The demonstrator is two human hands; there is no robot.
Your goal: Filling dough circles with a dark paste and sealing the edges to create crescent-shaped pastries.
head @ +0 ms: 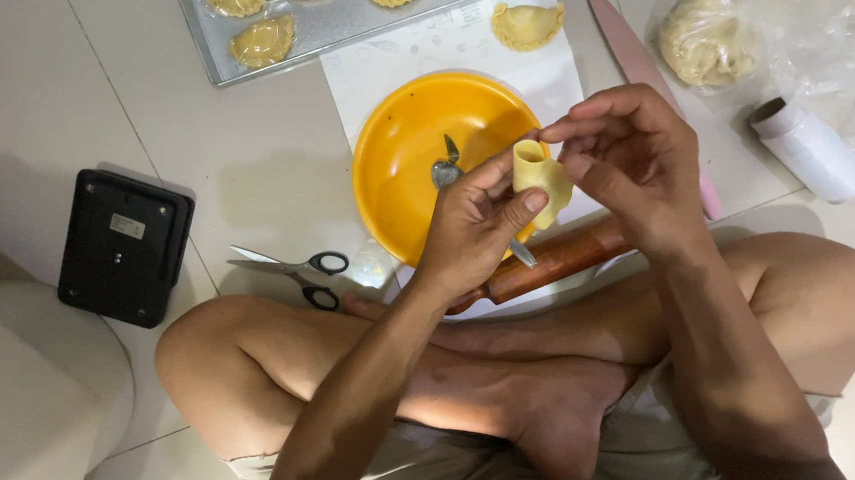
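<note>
A folded piece of pale yellow dough (540, 177) is held up between both hands above my crossed legs. My left hand (476, 222) grips its lower side with thumb and fingers. My right hand (628, 161) pinches its upper edge with the fingertips. Just behind the hands lies an orange plate (402, 162) with a metal spoon (445, 173) in it. A wooden rolling pin (564, 257) lies under the hands on the white paper (385, 62).
A metal tray (332, 21) at the top holds several crimped pastries, and one more pastry (527, 25) lies on the paper. Scissors (294, 271) and a black scale (124, 246) are on the left. A pink knife (630, 50), bagged dough (709, 35) and a white cylinder (814, 151) are on the right.
</note>
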